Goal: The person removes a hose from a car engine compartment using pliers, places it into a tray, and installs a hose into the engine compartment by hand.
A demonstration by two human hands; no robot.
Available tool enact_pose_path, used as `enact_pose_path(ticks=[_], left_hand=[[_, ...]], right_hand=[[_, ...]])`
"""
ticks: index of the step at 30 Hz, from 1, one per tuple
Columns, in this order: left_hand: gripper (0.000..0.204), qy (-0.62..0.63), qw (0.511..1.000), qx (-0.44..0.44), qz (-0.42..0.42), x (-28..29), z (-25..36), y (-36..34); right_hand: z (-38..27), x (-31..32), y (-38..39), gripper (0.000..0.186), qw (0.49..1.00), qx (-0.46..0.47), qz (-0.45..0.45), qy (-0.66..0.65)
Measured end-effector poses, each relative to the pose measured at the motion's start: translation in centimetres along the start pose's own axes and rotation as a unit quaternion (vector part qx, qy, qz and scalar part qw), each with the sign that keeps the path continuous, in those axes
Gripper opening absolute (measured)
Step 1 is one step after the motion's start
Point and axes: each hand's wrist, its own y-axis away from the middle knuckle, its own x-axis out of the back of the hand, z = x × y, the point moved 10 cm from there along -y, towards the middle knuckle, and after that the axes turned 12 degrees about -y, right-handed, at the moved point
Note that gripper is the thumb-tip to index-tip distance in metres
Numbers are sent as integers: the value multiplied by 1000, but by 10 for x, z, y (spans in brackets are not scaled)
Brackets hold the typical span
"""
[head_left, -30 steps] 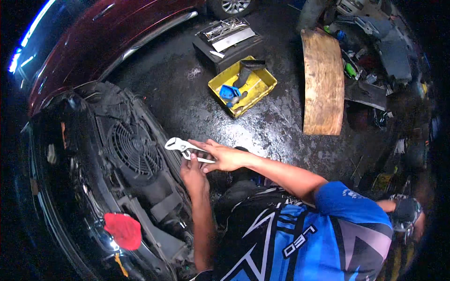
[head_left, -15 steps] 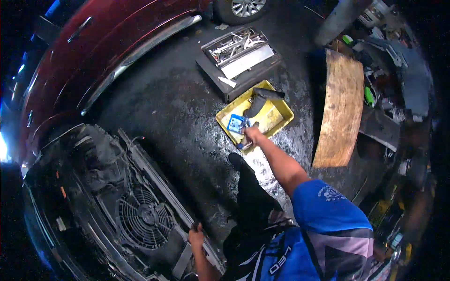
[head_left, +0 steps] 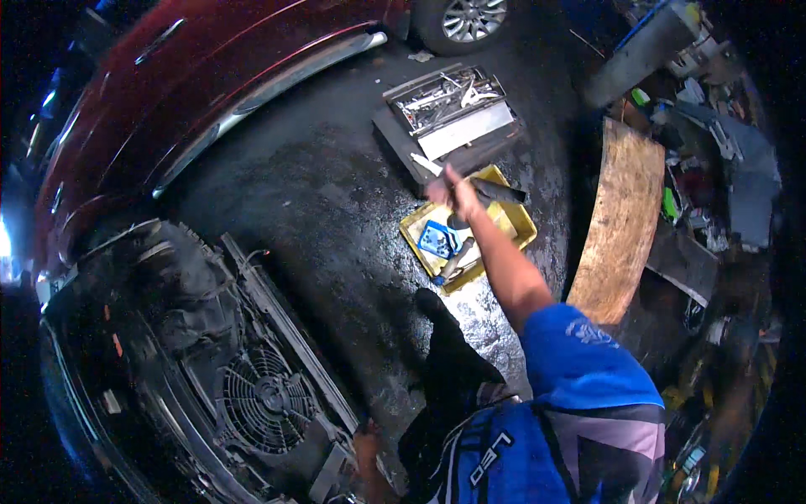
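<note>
My right hand hangs over the yellow bin, its fingers stretched out and blurred, holding nothing I can see. Under it in the bin lie a flat blue-and-white piece, a greyish tube-like thing with a blue end and a black hose-like piece, partly hidden by the hand. My left hand is closed round the edge of the crossbar at the front of the opened car; its fingers are dim. A round black fan sits beside that bar.
Beyond the bin, an opened toolbox full of metal tools sits on a dark box. A red car stands at the upper left. To the right are a curved wooden board and a heap of parts.
My right hand has let go of the blue-and-white piece and moved up, away from it, toward the toolbox. The whole view has shifted slightly. My left hand stays at the crossbar.
</note>
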Motion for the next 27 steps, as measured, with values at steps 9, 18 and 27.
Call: enact_pose_path(ticks=[9,18,27], left_hand=[[41,16,999,-30,33,29,6,52],[28,90,986,80,118,-20,-305,195],[24,278,911,-131,274,-76,-327,243]], right_hand=[[309,55,225,58,937,-263,-12,230],[400,67,305,41,745,-200,-133,623],[447,-29,322,44,477,31,-443,759]])
